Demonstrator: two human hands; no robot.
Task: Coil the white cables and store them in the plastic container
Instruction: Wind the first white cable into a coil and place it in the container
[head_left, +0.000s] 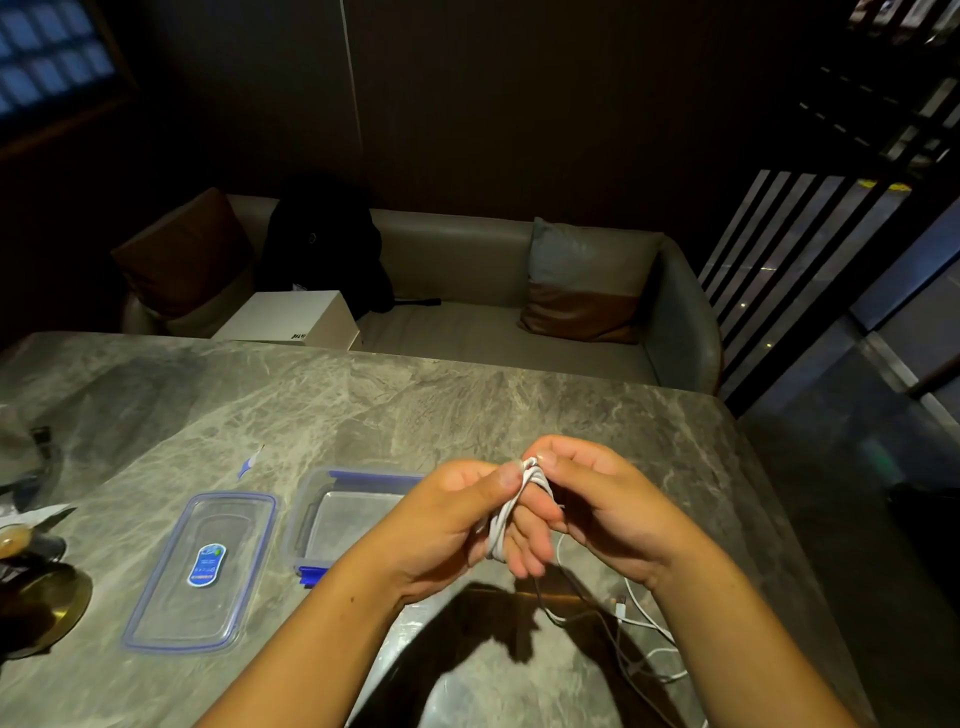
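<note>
A white cable coil (506, 512) is wound around the fingers of my left hand (457, 525), which holds it above the marble table with the thumb pressed on the top of the loops. My right hand (597, 499) pinches the cable at the top of the coil. The loose white cable (641, 618) trails down to the table at the lower right, a plug end showing there. The clear plastic container (317, 512) with blue clips stands open just left of my left hand, partly hidden by it. Its lid (200, 571) lies flat farther left.
A marble table (363, 405) fills the foreground. A brass dish (47, 597) and dark items sit at the left edge. A small wrapper (251, 461) lies behind the lid. Beyond the table are a sofa with cushions, a black bag (322, 244) and a white box (296, 319).
</note>
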